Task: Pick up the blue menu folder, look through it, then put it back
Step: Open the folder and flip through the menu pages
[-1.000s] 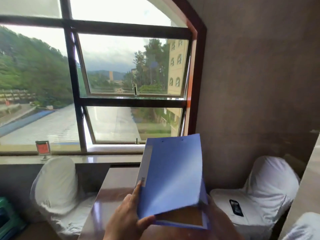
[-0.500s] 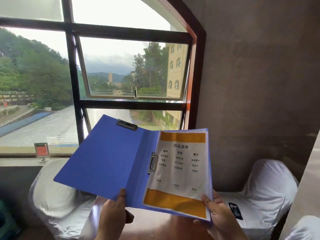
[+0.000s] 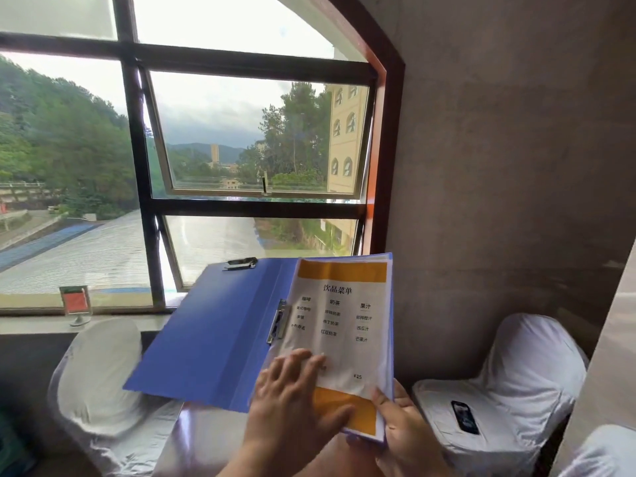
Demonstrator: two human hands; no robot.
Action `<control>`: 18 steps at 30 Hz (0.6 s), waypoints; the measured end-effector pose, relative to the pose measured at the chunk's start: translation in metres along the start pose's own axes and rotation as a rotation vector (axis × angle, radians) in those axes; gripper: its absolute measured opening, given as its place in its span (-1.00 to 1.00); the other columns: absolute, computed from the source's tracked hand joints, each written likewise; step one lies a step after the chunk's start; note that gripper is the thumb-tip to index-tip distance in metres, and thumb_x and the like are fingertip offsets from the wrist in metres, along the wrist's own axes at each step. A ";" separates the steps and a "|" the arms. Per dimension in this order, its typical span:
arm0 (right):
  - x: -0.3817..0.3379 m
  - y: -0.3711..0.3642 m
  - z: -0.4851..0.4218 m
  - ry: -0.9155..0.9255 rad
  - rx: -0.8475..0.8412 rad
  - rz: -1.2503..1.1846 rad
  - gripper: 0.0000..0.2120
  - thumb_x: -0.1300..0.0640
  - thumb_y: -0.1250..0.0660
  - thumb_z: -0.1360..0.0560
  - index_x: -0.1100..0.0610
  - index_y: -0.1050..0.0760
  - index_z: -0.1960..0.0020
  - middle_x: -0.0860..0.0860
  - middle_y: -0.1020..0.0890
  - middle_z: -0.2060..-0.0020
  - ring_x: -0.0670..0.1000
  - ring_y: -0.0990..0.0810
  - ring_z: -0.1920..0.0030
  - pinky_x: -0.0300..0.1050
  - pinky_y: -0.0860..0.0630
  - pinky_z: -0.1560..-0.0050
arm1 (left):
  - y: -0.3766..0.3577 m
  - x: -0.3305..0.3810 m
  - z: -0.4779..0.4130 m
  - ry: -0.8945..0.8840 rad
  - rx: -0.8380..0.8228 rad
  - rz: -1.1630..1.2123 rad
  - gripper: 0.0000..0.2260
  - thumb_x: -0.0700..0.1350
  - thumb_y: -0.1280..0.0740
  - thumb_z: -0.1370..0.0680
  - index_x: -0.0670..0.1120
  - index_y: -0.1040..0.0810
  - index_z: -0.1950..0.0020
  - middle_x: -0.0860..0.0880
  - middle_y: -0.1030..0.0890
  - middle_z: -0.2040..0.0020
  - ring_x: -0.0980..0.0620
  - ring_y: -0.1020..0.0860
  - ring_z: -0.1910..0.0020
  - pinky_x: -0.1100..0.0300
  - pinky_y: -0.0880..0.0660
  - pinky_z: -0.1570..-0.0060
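The blue menu folder (image 3: 220,335) is held open in the air in front of the window, its left cover spread flat. A white and orange menu page (image 3: 344,325) lies on the right side under a metal clip (image 3: 278,321). My right hand (image 3: 404,426) grips the folder's lower right corner from below. My left hand (image 3: 292,404) lies flat on the lower part of the menu page, fingers spread.
A brown wooden table (image 3: 192,438) stands below the folder. White-covered chairs stand at the left (image 3: 99,373) and right (image 3: 523,376), a black phone (image 3: 464,416) on the right seat. A small red sign holder (image 3: 76,304) stands on the window sill.
The folder went from nearly shut to fully open. My left hand let go of the lower edge and moved onto the menu page. My right hand keeps hold of the lower right corner.
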State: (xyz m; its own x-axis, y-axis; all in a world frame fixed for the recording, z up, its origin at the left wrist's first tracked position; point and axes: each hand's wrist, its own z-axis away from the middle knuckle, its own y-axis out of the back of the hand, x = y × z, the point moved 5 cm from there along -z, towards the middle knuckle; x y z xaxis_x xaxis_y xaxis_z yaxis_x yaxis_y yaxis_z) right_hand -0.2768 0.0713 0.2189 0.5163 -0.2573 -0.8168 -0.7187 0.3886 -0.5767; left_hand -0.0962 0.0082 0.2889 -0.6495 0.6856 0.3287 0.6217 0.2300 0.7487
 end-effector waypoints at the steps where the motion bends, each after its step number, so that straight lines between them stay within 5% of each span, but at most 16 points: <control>1: 0.003 -0.004 0.001 -0.012 -0.035 -0.014 -0.67 0.14 -0.44 -0.44 0.05 -0.67 -0.20 0.34 -0.77 0.01 0.38 -0.74 0.29 0.28 -0.67 0.47 | -0.006 0.004 -0.002 -0.004 -0.046 -0.063 -0.21 0.60 -0.20 -0.32 0.25 -0.49 -0.44 0.17 -0.49 -0.42 0.00 -0.40 -0.44 -0.08 -0.33 -0.45; 4: 0.004 -0.006 0.001 -0.038 -0.099 -0.033 -0.68 0.10 -0.45 -0.51 0.04 -0.66 -0.25 0.36 -0.74 -0.11 0.42 -0.75 0.15 0.29 -0.69 0.35 | -0.007 0.010 -0.005 -0.039 -0.045 -0.042 -0.37 0.56 -0.23 -0.36 0.30 -0.55 -0.33 0.19 -0.54 -0.38 -0.02 -0.47 -0.40 -0.09 -0.38 -0.39; 7: 0.002 -0.007 0.002 -0.053 -0.111 -0.003 -0.59 0.00 -0.56 -0.42 0.00 -0.67 -0.25 0.33 -0.74 -0.13 0.47 -0.74 0.07 0.34 -0.67 0.30 | 0.002 0.017 -0.006 -0.166 0.116 -0.018 -0.74 0.31 -0.38 -0.43 0.18 -0.65 0.07 0.19 -0.68 -0.05 -0.03 -0.65 -0.08 -0.06 -0.57 -0.05; 10: -0.006 -0.001 0.001 -0.061 -0.095 -0.007 -0.61 -0.04 -0.51 -0.46 -0.04 -0.66 -0.28 0.31 -0.74 -0.12 0.46 -0.74 0.07 0.33 -0.68 0.33 | 0.012 0.018 -0.011 -0.200 0.217 -0.040 -0.80 0.15 -0.34 -0.50 0.07 -0.58 0.22 0.15 -0.64 0.18 -0.03 -0.61 0.12 -0.01 -0.54 0.12; 12: -0.014 0.004 0.000 -0.058 -0.141 -0.032 -0.55 -0.05 -0.56 -0.48 0.03 -0.62 -0.32 0.36 -0.71 -0.14 0.45 -0.73 0.09 0.30 -0.70 0.32 | 0.020 -0.002 -0.017 -0.007 0.293 0.204 -0.83 0.07 -0.34 -0.53 0.04 -0.57 0.22 0.11 -0.62 0.27 -0.01 -0.58 0.21 0.03 -0.53 0.19; 15: -0.026 0.017 -0.005 -0.011 -0.144 -0.040 -0.65 -0.02 -0.51 -0.48 0.08 -0.68 -0.23 0.36 -0.73 -0.11 0.43 -0.75 0.10 0.28 -0.72 0.28 | 0.024 -0.048 -0.017 0.474 0.410 0.895 -0.81 0.12 -0.33 -0.57 0.08 -0.55 0.19 0.04 -0.56 0.36 -0.01 -0.47 0.38 0.02 -0.44 0.28; 18: -0.031 0.030 -0.013 0.043 -0.095 -0.042 -0.73 0.01 -0.35 -0.53 0.02 -0.72 -0.15 0.33 -0.75 -0.06 0.39 -0.76 0.14 0.33 -0.71 0.23 | 0.017 -0.083 -0.010 0.828 0.422 1.263 -0.76 0.10 -0.28 -0.67 -0.03 -0.53 0.07 -0.16 -0.57 0.23 -0.09 -0.50 0.32 0.03 -0.49 0.28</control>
State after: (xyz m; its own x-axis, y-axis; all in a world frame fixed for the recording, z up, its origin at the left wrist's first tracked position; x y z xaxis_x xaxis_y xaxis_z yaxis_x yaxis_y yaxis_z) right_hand -0.3208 0.0792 0.2262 0.5279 -0.3107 -0.7904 -0.7386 0.2916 -0.6079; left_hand -0.0358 -0.0520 0.2806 0.4040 0.0540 0.9132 0.9090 0.0879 -0.4073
